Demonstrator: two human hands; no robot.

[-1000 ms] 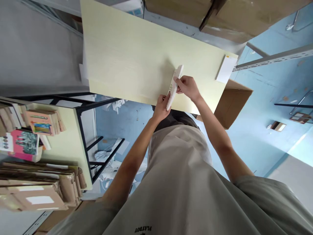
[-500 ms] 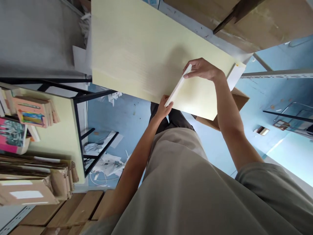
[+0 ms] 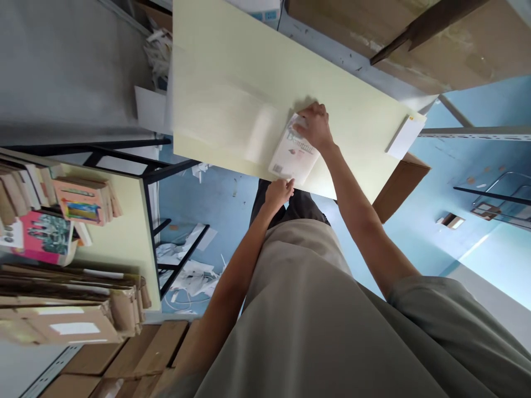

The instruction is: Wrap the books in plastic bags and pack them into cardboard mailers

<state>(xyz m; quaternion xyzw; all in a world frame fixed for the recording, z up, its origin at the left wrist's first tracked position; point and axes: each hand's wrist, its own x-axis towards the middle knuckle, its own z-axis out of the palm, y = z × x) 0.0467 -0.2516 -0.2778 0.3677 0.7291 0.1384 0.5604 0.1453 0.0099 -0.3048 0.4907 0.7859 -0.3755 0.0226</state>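
A pale book [image 3: 295, 155] with "Beautiful" on its cover lies at a slant near the front edge of the cream tabletop [image 3: 224, 72], cover up. My right hand [image 3: 314, 126] is closed around its far end, fingers curled over the edge and thumb on the cover. At the near edge of the book, my left hand [image 3: 279, 194] is closed with its fingertips against the lower border; part of its grip is hidden.
A white box-like item [image 3: 405, 137] lies at the tabletop's right end, above an open cardboard carton [image 3: 400, 185]. On the left, a side table holds books [image 3: 81, 199] and flattened cardboard [image 3: 74, 318]. Scrap paper [image 3: 194, 276] litters the blue floor. Large cartons [image 3: 448, 50] stand behind.
The book was held up edge-on between both hands; now it is down flatter with the cover facing up. My right hand has moved slightly left and lower.
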